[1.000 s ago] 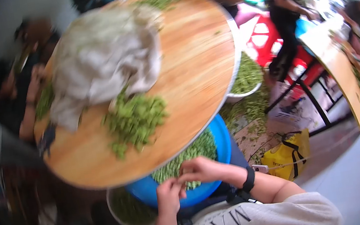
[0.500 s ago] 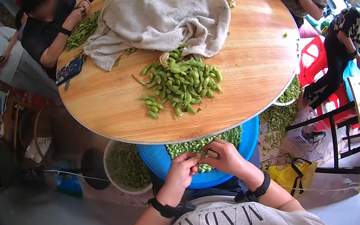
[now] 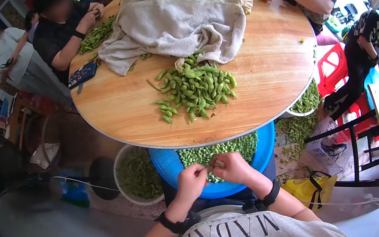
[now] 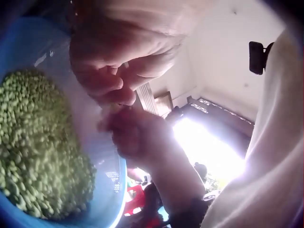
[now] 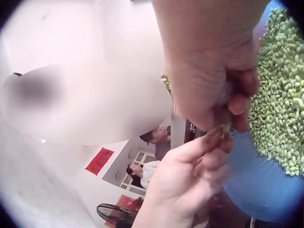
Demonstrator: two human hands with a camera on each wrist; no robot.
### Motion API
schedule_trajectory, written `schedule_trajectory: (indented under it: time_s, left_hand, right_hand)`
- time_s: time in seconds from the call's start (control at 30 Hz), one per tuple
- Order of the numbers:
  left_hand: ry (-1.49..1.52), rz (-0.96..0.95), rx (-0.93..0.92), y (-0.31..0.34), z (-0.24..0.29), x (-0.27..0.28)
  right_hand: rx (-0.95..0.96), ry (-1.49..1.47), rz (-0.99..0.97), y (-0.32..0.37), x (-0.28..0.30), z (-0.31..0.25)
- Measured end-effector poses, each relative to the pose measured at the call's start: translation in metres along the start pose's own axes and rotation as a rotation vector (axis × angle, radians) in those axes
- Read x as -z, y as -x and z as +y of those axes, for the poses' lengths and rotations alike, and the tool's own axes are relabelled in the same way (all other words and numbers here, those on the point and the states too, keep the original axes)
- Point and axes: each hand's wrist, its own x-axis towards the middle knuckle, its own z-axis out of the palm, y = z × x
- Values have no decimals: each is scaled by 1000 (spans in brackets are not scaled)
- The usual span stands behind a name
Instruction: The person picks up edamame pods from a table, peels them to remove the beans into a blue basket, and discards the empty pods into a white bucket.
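Note:
Over the blue basin (image 3: 165, 167), my left hand (image 3: 191, 183) and right hand (image 3: 235, 168) meet fingertip to fingertip. A small green pod (image 5: 225, 127) is pinched between them, mostly hidden by the fingers. The right hand's fingers curl inward above it, while the left thumb and forefinger grip its end. Shelled green beans (image 3: 224, 148) fill much of the basin, which sits at my lap under the table's edge. Straight ahead on the round wooden table (image 3: 264, 91) lies a pile of green soybean pods (image 3: 192, 88).
A damp beige cloth (image 3: 174, 21) covers a mound behind the pods. A phone-like dark case (image 3: 82, 74) lies at the table's left. A white bucket of pods (image 3: 136, 176) stands left of the basin, a yellow bag (image 3: 312, 188) right. Other people sit around the table.
The head view has swung from a tilted, blurred angle to level over the table. My hands stay together over the basin. The person at far right has brought a hand to the table.

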Motion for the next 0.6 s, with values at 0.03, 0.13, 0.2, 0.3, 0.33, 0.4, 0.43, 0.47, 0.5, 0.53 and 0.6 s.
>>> schedule_trajectory:
  time_s: [0.03,0.13,0.2,0.3,0.33,0.4,0.43,0.47,0.5,0.53,0.6]
  left_hand:
    - [-85,35,-58,3,0,8]
    - [-433,126,-31,14,-8,62]
    - [-872,135,94,23,12,97]
    - [-1227,91,123,20,66,127]
    - [-1005,39,8,12,96,128]
    - [-732,102,-100,-14,149,113]
    - [-818,189,-230,-30,174,99]
    - [-846,201,-451,-59,180,98]
    - [-955,185,-619,-96,181,101]
    - [-957,198,-585,-129,182,99]
    - [-1064,234,-549,-178,182,88]
  right_hand:
    - [12,11,42,0,0,8]
    - [13,87,86,1,11,20]
    - [98,201,122,-1,15,33]
    - [65,283,132,-3,21,35]
    - [74,299,158,-3,22,38]
    - [122,238,93,-9,25,39]
    - [140,220,67,-12,26,37]
    - [162,202,40,-16,27,35]
    - [124,132,12,-17,29,26]
    - [119,130,6,-16,33,21]
    - [105,128,-6,-12,38,17]
